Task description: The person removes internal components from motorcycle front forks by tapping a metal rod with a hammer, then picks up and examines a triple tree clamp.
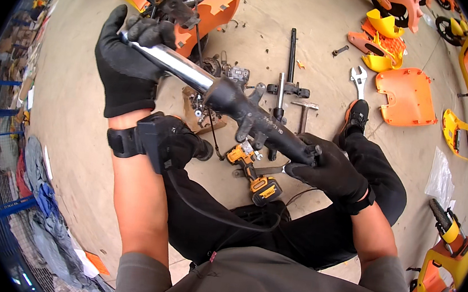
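A front fork leg (248, 111) with a chrome tube and a black lower part slants across the middle, raised above the floor. My left hand (132, 60), in a black glove, closes around the chrome end at the upper left. At the black end on the lower right, my right hand (330, 169), gloved too, curls around the leg. A grey metal tool handle (268, 170) shows beside the right fingers; whether the hand grips it, I cannot tell. Below the leg, a yellow cordless drill (254, 173) lies on the floor between my legs.
Beyond the leg are a fork clamp with tubes (289, 86), a hammer (304, 113) and an adjustable wrench (358, 82). An orange panel (406, 97) lies right. A partly stripped orange vehicle (212, 17) stands at the far left, with a parts box (202, 121) nearer.
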Tool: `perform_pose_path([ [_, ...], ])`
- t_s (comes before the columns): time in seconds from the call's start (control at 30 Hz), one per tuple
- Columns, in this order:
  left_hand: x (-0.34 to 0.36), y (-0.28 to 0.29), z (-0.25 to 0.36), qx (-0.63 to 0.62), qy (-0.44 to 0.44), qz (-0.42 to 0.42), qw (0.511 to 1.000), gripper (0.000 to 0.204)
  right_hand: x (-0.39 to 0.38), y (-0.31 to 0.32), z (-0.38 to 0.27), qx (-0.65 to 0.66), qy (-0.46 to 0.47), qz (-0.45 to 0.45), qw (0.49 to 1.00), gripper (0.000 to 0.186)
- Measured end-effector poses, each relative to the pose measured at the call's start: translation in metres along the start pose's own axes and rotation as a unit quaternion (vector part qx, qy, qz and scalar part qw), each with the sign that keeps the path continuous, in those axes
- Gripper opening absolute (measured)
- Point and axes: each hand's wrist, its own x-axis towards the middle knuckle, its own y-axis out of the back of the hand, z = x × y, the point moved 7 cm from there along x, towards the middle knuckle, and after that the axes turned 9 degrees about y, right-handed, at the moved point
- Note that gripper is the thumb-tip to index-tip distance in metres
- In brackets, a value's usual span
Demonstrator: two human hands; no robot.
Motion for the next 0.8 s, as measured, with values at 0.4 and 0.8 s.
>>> perform_pose_path([
  [0.4,0.013,0.024,-0.005,-0.023,0.064,0.02,0.998,0.04,-0.007,0.003,-0.021,-0.218,0.171,0.103,0.955,0.05],
  [0.8,0.021,0.02,-0.016,-0.059,0.094,-0.041,0.993,0.042,-0.007,-0.006,-0.023,-0.209,0.142,0.098,0.963,0.038],
])
